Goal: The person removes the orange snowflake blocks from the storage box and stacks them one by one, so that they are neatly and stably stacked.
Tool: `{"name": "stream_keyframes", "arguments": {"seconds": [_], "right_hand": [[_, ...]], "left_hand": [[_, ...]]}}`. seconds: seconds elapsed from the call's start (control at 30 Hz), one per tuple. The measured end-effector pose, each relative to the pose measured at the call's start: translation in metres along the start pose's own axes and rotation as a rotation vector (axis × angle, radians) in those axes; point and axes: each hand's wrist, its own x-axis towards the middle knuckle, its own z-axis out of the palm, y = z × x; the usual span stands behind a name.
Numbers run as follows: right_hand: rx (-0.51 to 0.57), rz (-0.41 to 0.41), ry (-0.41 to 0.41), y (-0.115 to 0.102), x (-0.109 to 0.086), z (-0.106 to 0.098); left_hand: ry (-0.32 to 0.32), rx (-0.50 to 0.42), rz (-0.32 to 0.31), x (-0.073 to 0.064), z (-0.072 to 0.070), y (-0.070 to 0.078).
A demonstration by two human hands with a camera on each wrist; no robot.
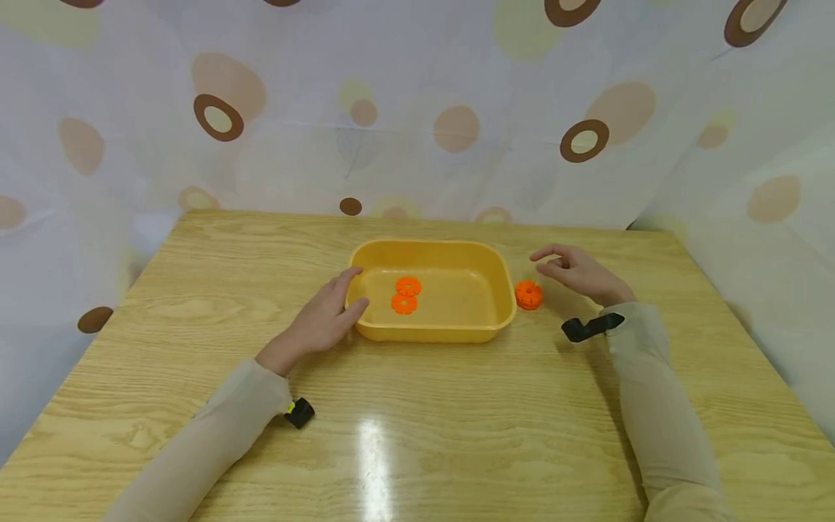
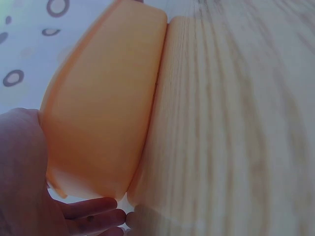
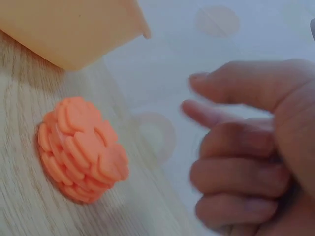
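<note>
My left hand (image 1: 322,315) holds the left end of a yellow plastic basin (image 1: 430,334), thumb over the rim and several fingers along the outer wall. Two orange flower-shaped discs (image 1: 404,303) lie inside, toward the left, one partly overlapping the other. Just outside the basin's right end stands a short stack of the same orange discs (image 3: 83,150). My right hand (image 1: 580,274) hovers to the right of this stack and above it. Its thumb and index finger reach forward with a gap between them, the other fingers curl inward, and nothing shows in its grasp.
The wood-grain table (image 1: 457,435) extends around the basin on all sides. A white curtain (image 1: 404,109) with brown and beige spots hangs behind the table and along its sides. Small black cameras (image 1: 300,412) are strapped at both wrists.
</note>
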Motion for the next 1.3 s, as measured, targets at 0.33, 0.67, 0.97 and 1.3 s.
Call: {"name": "stream_keyframes", "arguments": {"seconds": [0.33,0.67,0.97,1.3], "right_hand": [[0.169,-0.158,0.113,-0.021,0.006,0.019],[0.089,-0.104,0.082,-0.045,0.018,0.028],[0.028,-0.094,0.056,-0.062,0.034,0.033],[-0.024,-0.174,0.044,-0.078,0.05,0.037]], "left_hand": [[0.002,-0.008,-0.006,-0.004,0.005,-0.004],[0.012,-0.006,0.002,-0.002,0.007,-0.005],[0.001,0.014,-0.008,-0.002,0.005,-0.003],[-0.006,0.014,-0.018,0.001,0.002,-0.003]]}}
